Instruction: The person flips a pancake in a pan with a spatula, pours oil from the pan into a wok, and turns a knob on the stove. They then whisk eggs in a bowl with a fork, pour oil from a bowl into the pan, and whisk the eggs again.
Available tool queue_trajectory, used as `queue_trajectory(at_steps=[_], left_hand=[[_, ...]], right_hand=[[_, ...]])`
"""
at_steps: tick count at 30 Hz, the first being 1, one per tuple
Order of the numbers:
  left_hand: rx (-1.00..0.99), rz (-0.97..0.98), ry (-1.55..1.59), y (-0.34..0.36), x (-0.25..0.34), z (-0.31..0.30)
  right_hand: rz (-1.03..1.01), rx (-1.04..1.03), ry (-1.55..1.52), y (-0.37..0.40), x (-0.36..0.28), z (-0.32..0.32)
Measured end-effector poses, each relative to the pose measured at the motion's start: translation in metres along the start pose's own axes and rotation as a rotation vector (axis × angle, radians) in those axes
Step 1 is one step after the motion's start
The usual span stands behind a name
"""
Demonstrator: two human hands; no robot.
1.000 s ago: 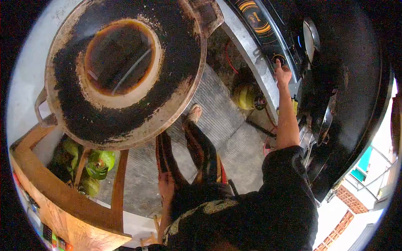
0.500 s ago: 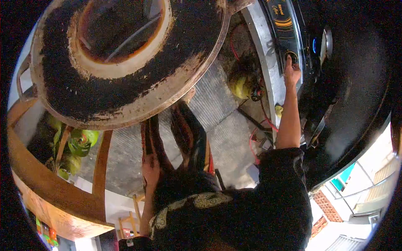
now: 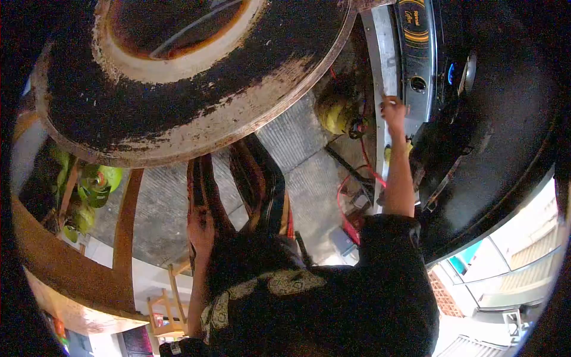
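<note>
A black gas stove point(image 3: 416, 56) with gold lettering stands at the right, a blue flame point(image 3: 451, 75) showing beside a big dark pan point(image 3: 505, 131). My right hand point(image 3: 394, 114) is just left of and below the round stove knob point(image 3: 418, 84), apart from it, fingers loosely bent and nothing visible in them. Down by my left thigh rests my left hand point(image 3: 201, 229), its fingers relaxed and seemingly holding nothing. A large round metal vessel point(image 3: 238, 107), crusted black with a worn pale rim, fills the upper left. Its glossy centre looks dark brown.
Green gas cylinders stand on the floor, one point(image 3: 333, 113) under the stove's side and another point(image 3: 100, 181) at the left. A red hose point(image 3: 342, 199) loops near the right arm. A brown wooden frame point(image 3: 126, 220) and a wooden chair point(image 3: 169, 309) are at lower left.
My right hand has let go of the stove knob and drawn back left and down. The view has shifted slightly; my left hand stays by the thigh.
</note>
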State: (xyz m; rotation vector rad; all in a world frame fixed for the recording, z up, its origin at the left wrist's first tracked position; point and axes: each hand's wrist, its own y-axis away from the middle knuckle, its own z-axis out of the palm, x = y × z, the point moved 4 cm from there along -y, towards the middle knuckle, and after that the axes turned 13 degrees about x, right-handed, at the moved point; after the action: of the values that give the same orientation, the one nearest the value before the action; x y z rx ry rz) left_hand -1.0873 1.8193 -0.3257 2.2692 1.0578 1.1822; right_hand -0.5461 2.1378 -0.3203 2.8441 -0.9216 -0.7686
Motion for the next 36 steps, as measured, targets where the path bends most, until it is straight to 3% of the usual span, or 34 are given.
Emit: queue_trajectory(at_steps=[1, 2, 3, 5, 7, 8, 11, 15, 18, 21, 23, 25, 29, 32, 34, 36], left_hand=[[-0.027, -0.028, 0.034, -0.002, 0.007, -0.003], [-0.057, -0.058, 0.067, -0.001, 0.008, -0.004], [-0.014, -0.032, 0.040, 0.001, 0.003, -0.002], [0.070, 0.021, -0.020, 0.003, -0.013, 0.001], [0.026, -0.115, -0.082, 0.004, -0.029, 0.004], [0.004, -0.179, -0.112, 0.005, -0.035, 0.006], [0.037, -0.139, -0.017, 0.006, -0.031, 0.005], [0.067, -0.090, 0.019, 0.007, -0.032, 0.005], [0.068, -0.101, -0.052, 0.008, -0.038, 0.008], [0.072, -0.115, -0.093, 0.011, -0.053, 0.015], [0.004, -0.191, -0.199, 0.010, -0.043, 0.010], [0.051, -0.104, -0.033, 0.008, -0.038, 0.008], [0.030, -0.153, -0.011, 0.007, -0.021, 0.004], [0.063, -0.106, -0.006, 0.008, -0.026, 0.007], [0.054, -0.147, 0.015, 0.009, -0.035, 0.011], [0.075, -0.147, 0.059, 0.012, -0.038, 0.013]], right_hand=[[-0.042, -0.106, -0.018, 0.008, 0.012, 0.011], [-0.056, -0.184, -0.257, 0.010, 0.046, 0.025], [0.037, -0.269, -0.073, 0.020, 0.062, 0.033], [-0.082, -0.275, -0.104, 0.030, 0.113, 0.053], [0.133, -0.338, -0.166, 0.078, 0.063, 0.059], [-0.070, -0.260, -0.008, 0.076, 0.043, 0.056], [-0.038, 0.111, -0.055, 0.063, 0.003, 0.016], [0.153, 0.456, -0.137, -0.009, 0.015, -0.037], [0.134, 0.463, -0.154, -0.029, -0.009, -0.054], [0.056, 0.560, 0.084, -0.072, 0.023, -0.064], [-0.243, 0.501, 0.132, -0.087, 0.038, -0.064], [-0.145, 0.533, -0.081, -0.066, 0.006, -0.057], [-0.329, 0.547, 0.061, -0.090, 0.025, -0.061], [-0.307, 0.648, 0.272, -0.068, -0.006, -0.059], [-0.284, 0.599, 0.046, -0.064, -0.007, -0.056], [-0.267, 0.566, 0.168, -0.063, 0.003, -0.054]])
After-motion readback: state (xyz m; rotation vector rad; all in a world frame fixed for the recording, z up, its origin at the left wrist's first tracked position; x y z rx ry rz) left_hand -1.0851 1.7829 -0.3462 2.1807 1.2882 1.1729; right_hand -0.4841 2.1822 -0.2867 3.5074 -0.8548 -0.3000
